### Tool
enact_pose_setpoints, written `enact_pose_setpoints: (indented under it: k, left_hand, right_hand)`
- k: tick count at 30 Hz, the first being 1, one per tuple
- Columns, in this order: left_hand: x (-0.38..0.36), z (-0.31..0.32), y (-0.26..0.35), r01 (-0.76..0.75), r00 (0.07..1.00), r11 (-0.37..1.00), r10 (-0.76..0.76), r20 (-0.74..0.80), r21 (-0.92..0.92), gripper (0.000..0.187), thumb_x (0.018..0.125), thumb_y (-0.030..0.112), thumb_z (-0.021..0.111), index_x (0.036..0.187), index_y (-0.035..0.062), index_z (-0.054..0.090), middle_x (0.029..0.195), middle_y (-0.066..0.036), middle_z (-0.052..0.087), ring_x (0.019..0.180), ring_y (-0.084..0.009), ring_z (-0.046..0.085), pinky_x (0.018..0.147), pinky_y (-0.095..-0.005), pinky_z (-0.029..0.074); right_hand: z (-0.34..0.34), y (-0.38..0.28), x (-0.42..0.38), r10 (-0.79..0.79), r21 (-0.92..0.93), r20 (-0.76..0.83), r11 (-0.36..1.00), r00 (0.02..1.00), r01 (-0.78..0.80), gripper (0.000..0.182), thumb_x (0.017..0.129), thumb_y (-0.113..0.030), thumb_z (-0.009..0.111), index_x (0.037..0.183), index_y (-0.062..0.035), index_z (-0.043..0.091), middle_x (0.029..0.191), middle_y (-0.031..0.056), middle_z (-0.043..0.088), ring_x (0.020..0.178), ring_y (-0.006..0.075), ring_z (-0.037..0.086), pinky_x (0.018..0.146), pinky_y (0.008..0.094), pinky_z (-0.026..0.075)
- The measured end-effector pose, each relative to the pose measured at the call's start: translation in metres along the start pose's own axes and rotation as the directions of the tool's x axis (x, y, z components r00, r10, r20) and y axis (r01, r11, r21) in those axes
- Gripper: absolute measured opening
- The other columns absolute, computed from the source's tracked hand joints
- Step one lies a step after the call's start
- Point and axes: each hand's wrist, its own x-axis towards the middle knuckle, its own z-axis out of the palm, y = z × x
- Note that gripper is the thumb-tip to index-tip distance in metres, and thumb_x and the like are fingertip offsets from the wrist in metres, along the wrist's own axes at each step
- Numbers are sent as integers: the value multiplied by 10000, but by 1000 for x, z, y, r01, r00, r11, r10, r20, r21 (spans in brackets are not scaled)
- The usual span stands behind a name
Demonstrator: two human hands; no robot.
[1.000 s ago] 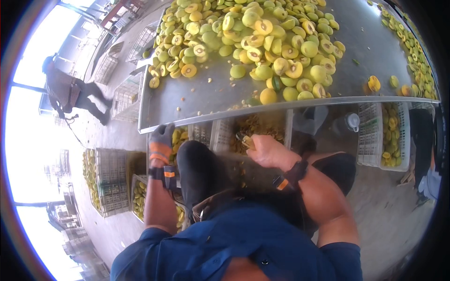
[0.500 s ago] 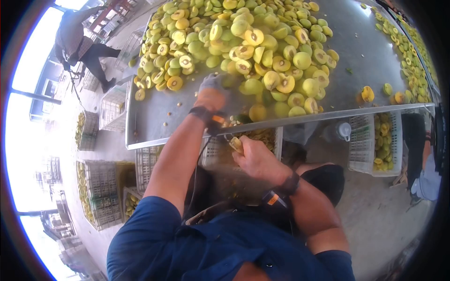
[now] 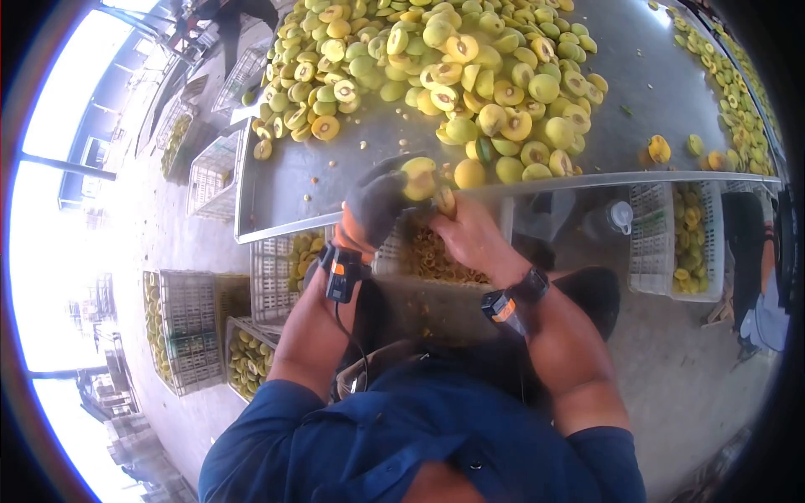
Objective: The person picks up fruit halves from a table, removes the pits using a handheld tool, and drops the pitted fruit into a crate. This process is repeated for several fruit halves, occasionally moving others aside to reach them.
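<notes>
Near the metal table's front edge, my left hand (image 3: 373, 205), in a dark glove, is closed around a halved yellow-green fruit (image 3: 419, 178), its cut face showing. My bare right hand (image 3: 471, 239) is beside it, its fingers wrapped round a small tan tool (image 3: 446, 202) whose tip is at the fruit. What the tip does inside the fruit is hard to make out. Behind both hands lies a large heap of halved fruit (image 3: 470, 75) on the metal table (image 3: 281, 197). Beneath my hands, a crate holds small brown pieces (image 3: 436, 258).
Crates of fruit stand on the floor at the left (image 3: 189, 335) and right (image 3: 654, 243). A clear container with a white lid (image 3: 620, 217) is under the table edge. Other people are partly visible at the upper left (image 3: 231, 21) and far right (image 3: 761, 314).
My left hand has come back from the heap to the table edge with a fruit half. My right hand has moved slightly right and up, meeting it. The upper-left person has shifted.
</notes>
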Motion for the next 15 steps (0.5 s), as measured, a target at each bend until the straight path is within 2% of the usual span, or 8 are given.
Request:
enact_pose_setpoints:
  k: [2,3,4,5,6,8,10,15]
  left_hand:
    - [0,-8,-9,-123,992,936,119,33,329,518,1002,172,596,1436,-109,576,1322,-203,689,1197,-296,687,1061,-411,556]
    - [-2,-7,-9,-138,990,911,137,30,389,493,1004,166,598,1424,-92,595,1307,-185,698,1176,-273,686,1038,-390,554]
    - [-5,-6,-10,-151,988,881,155,28,448,470,1005,159,601,1413,-75,614,1292,-166,708,1155,-249,685,1014,-368,552]
    - [-8,-3,-10,-126,990,901,141,-4,415,428,1012,148,605,1391,-46,647,1267,-136,723,1112,-210,686,965,-342,554]
    - [-12,1,-10,-99,992,920,123,-39,380,390,1018,137,609,1370,-17,680,1242,-106,738,1069,-171,687,916,-316,556]
    - [-18,12,-9,-67,991,928,104,-83,365,449,1002,160,615,1394,-58,639,1274,-138,717,1119,-205,685,987,-330,542]
    - [-20,13,-8,-48,990,944,89,-110,327,475,998,175,617,1403,-74,624,1280,-147,711,1129,-213,685,1014,-331,535]
    - [-21,19,-17,-2,982,957,56,-181,289,444,1016,190,610,1387,-50,652,1241,-132,730,1094,-194,688,989,-320,537]
  right_hand:
    - [-3,-7,0,171,191,69,965,983,-181,170,985,-114,567,1014,38,639,853,224,658,826,455,649,749,499,518]
    - [-5,-12,0,360,366,196,836,912,-409,163,985,-112,567,1007,35,633,825,212,650,790,433,652,729,495,519]
    - [-4,-12,-1,383,404,208,805,900,-435,160,986,-115,569,1003,32,630,795,200,640,753,406,651,708,488,519]
    - [-3,-13,-2,405,441,219,771,888,-460,158,987,-118,572,999,30,626,766,189,630,715,379,651,687,481,518]
    - [6,-9,-5,286,365,99,881,953,-302,162,990,-126,575,998,27,625,735,177,619,677,347,647,663,471,516]
    - [10,-3,-6,273,385,93,877,957,-288,175,994,-144,579,1006,24,627,691,166,604,622,297,642,629,453,510]
    - [4,-4,-5,463,549,340,609,819,-572,196,998,-163,579,1023,24,634,666,166,597,588,264,639,607,438,504]
    - [29,15,-6,65,232,-79,972,995,-45,211,993,-165,570,1047,29,635,701,184,625,609,267,658,616,431,517]
